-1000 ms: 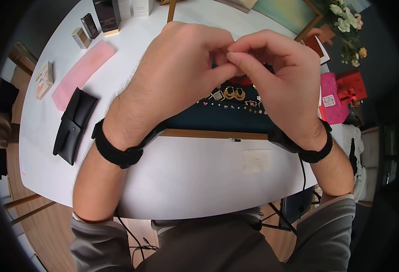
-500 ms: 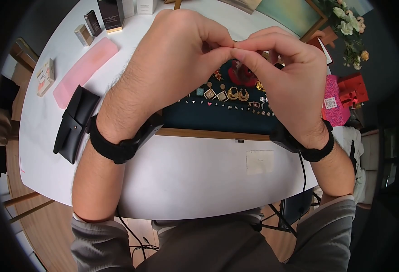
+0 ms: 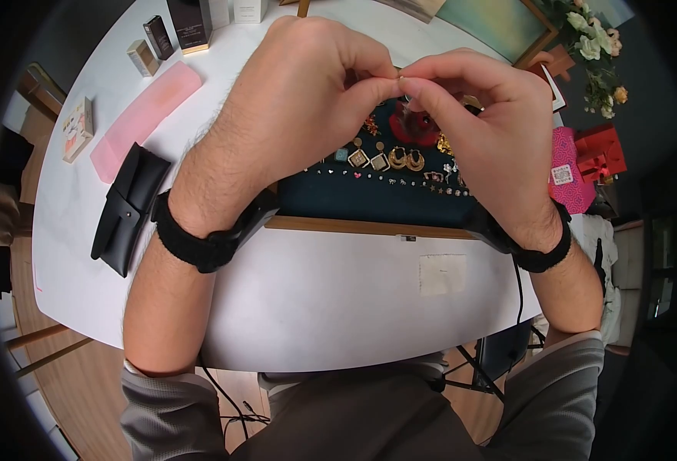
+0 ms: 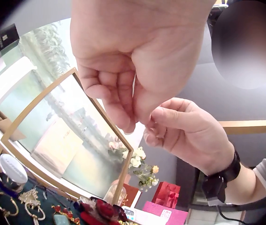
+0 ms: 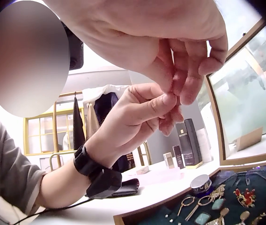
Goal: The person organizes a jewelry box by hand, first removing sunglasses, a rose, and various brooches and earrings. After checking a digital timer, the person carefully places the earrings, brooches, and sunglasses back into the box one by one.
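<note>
My left hand (image 3: pixel 307 100) and right hand (image 3: pixel 488 115) meet fingertip to fingertip above a jewelry tray (image 3: pixel 369 198). Thumb and forefinger of each pinch at one spot, where a tiny pale piece (image 3: pixel 401 78) shows in the head view. Its kind I cannot tell, as the fingertips hide most of it. Below, the dark green tray with a wooden rim holds gold hoop earrings (image 3: pixel 414 160), square drop earrings (image 3: pixel 359 158), rows of small studs (image 3: pixel 357 176) and a dark red flower ornament (image 3: pixel 415 127).
On the white table (image 3: pixel 315 307) lie a black glasses case (image 3: pixel 131 211), a pink strip-shaped case (image 3: pixel 142 123) and a small cream cloth (image 3: pixel 442 275). Small boxes (image 3: pixel 188 23) stand at the back left. A framed glass lid (image 4: pixel 77 140) rises behind the tray. Pink packaging (image 3: pixel 565 173) and flowers (image 3: pixel 592 46) are at right.
Both hands have shifted slightly, the right one to the right, so more of the tray shows between them. Their fingertips stay together, with the tips now in a straighter line.
</note>
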Available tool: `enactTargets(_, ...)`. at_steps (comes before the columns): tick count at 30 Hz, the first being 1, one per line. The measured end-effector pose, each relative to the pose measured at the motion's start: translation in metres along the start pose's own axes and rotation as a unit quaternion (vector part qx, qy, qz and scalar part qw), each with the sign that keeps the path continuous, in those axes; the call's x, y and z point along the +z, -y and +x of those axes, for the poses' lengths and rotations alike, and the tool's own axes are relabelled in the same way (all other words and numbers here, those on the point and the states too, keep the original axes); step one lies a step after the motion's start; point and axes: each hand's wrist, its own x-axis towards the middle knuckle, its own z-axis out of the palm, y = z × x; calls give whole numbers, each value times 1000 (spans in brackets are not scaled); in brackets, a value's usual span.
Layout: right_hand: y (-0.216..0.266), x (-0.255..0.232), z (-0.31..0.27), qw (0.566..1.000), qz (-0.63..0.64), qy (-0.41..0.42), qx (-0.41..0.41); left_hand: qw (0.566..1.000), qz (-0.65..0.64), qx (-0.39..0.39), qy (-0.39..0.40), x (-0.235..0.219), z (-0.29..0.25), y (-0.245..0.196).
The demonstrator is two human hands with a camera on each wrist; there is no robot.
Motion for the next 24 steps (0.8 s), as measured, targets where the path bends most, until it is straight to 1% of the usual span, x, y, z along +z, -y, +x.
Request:
enactTargets(1, 0, 0, 0, 1000, 0, 0, 0, 1000, -5, -7, 4, 0, 0, 0)
enactTargets(3, 0, 0, 1, 998, -53, 8, -44, 1000, -9, -14, 8, 1, 0, 2)
enactTargets(4, 0, 0, 2, 998, -52, 8, -44, 1000, -8, -10, 15, 1, -1, 3)
enactTargets(6, -1, 0, 3, 989, -122, 27, -74, 1000, -7, -7, 21, 1, 0, 6)
enactTargets(7, -2, 1, 5, 990, -121, 27, -74, 999, 12, 2, 30, 1, -1, 8)
enactTargets(9, -4, 2, 8, 961, -214, 42, -169, 999, 32, 11, 39, 1, -1, 9)
enactTargets(10, -4, 4, 8, 961, -213, 42, -170, 998, 42, -1, 51, 2, -2, 9)
enactTargets(12, -4, 8, 9, 941, -265, 46, -203, 997, 53, -15, 62, 0, -2, 10)
enactTargets(13, -4, 11, 10, 942, -264, 46, -204, 995, 36, -36, 82, -2, -2, 12)
enactTargets(14, -5, 14, 11, 948, -254, 61, -179, 993, 19, -58, 102, -4, -3, 14)
enactTargets(15, -7, 17, 12, 954, -245, 77, -154, 993, 20, -59, 101, -7, -4, 16)
enactTargets(16, -9, 22, 12, 954, -244, 78, -155, 988, 89, -80, 93, -11, -7, 20)
enactTargets(17, -13, 29, 11, 957, -229, 99, -150, 979, 157, -101, 86, -15, -8, 22)
enactTargets(18, -16, 37, 9, 958, -214, 120, -145, 971, 170, -143, 83, -19, -6, 23)
enactTargets(19, -16, 46, 8, 959, -212, 120, -146, 971, 172, -144, 84, -22, -7, 27)
enactTargets(21, -18, 64, 6, 958, -176, 199, -107, 964, 216, -138, 63, -29, -7, 32)
enactTargets(22, -24, 73, 5, 956, -162, 234, -65, 963, 215, -150, 62, -30, -7, 32)
enactTargets(24, -24, 84, 5, 953, -160, 250, -66, 963, 223, -140, 53, -29, -9, 37)
